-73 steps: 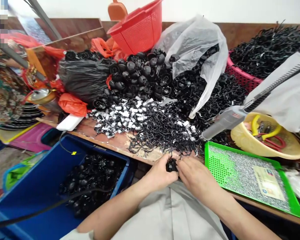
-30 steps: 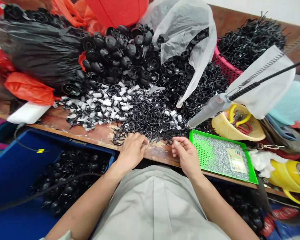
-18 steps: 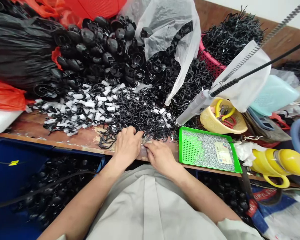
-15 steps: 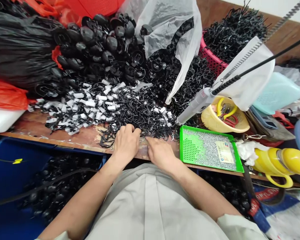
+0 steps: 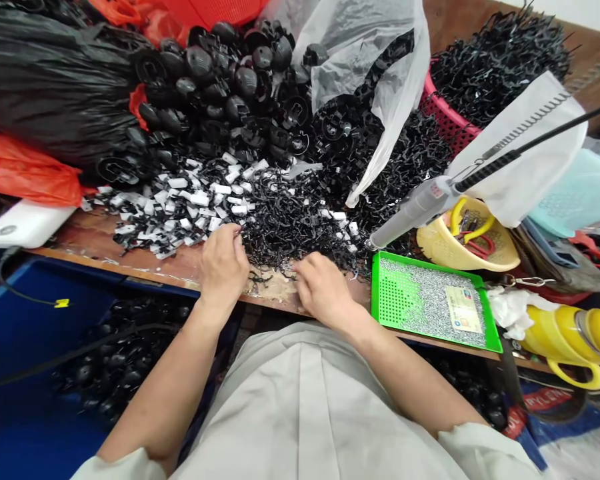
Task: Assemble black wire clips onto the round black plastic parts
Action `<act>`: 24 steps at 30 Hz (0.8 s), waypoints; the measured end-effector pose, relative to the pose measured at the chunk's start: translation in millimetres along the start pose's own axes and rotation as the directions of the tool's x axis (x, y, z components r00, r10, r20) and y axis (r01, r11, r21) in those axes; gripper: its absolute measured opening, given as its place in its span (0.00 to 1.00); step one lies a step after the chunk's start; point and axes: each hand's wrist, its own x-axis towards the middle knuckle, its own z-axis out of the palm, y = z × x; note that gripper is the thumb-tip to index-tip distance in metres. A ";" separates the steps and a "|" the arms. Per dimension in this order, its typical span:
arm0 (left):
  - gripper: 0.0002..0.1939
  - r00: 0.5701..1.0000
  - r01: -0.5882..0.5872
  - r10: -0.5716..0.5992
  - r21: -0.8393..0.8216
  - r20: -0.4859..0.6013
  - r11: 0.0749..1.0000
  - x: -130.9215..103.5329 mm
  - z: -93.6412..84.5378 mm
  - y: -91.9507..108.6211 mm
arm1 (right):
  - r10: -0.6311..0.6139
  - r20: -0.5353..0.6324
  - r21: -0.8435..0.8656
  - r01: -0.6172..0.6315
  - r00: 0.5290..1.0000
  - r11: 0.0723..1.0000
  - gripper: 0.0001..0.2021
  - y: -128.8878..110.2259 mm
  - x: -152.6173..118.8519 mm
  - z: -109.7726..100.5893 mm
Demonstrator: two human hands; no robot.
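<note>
My left hand point(image 5: 224, 261) is at the front edge of a heap of small black parts point(image 5: 290, 217), fingers curled together. Whatever lies between its fingertips is too small to make out. To its right, my right hand point(image 5: 323, 287) rests low over the table's edge point(image 5: 275, 287), thumb and fingers drawn together, with its tips by a few loose black pieces. Anything in that hand is hidden. White-ended parts point(image 5: 195, 198) lie piled behind and left of my left hand. A grey electric screwdriver point(image 5: 413, 212) hangs tilted to the right, its tip near the green tray point(image 5: 437, 300).
The tray holds small screws and a card. Beyond it are a yellow basket point(image 5: 485, 250) with pliers and a yellow bottle point(image 5: 560, 327). Black round housings point(image 5: 235, 80) and a clear bag point(image 5: 360, 40) lie behind. A blue bin point(image 5: 10, 373) stands below left.
My left hand has moved left and up toward the heap, away from my right hand. The whole view has shifted slightly, with things lying further right in the picture.
</note>
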 end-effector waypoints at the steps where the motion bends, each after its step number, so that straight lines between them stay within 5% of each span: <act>1: 0.15 1.000 -0.009 0.009 -0.004 -0.006 1.000 -1.9 -1.6 -0.7 | -0.034 0.044 -0.023 0.035 0.998 0.999 0.14 -5.9 0.5 2.8; 6: 0.14 0.996 -0.089 0.089 -0.027 0.012 0.996 -17.1 -9.4 -0.5 | -0.032 0.158 -0.138 0.055 0.987 0.989 0.12 -13.9 -0.4 14.9; 11: 0.10 0.941 -0.173 0.207 -0.147 0.267 0.974 -33.1 -11.9 5.8 | 0.004 0.143 -0.087 0.009 0.990 0.996 0.12 10.8 -19.2 7.6; 15: 0.08 0.891 -0.202 0.208 -0.058 0.403 0.978 -37.4 0.1 18.6 | 0.135 0.051 -0.099 -0.130 0.990 0.987 0.13 25.8 -31.8 -0.6; 20: 0.06 0.874 -0.194 0.171 0.004 0.455 0.981 -34.7 10.4 24.6 | 0.136 -0.079 0.118 -0.127 0.987 0.985 0.14 28.9 -43.3 -0.8; 24: 0.06 0.932 -0.094 0.116 -0.081 0.344 0.992 -40.0 4.1 34.3 | 0.171 -0.162 0.471 -0.077 0.972 0.879 0.12 21.5 -51.1 2.1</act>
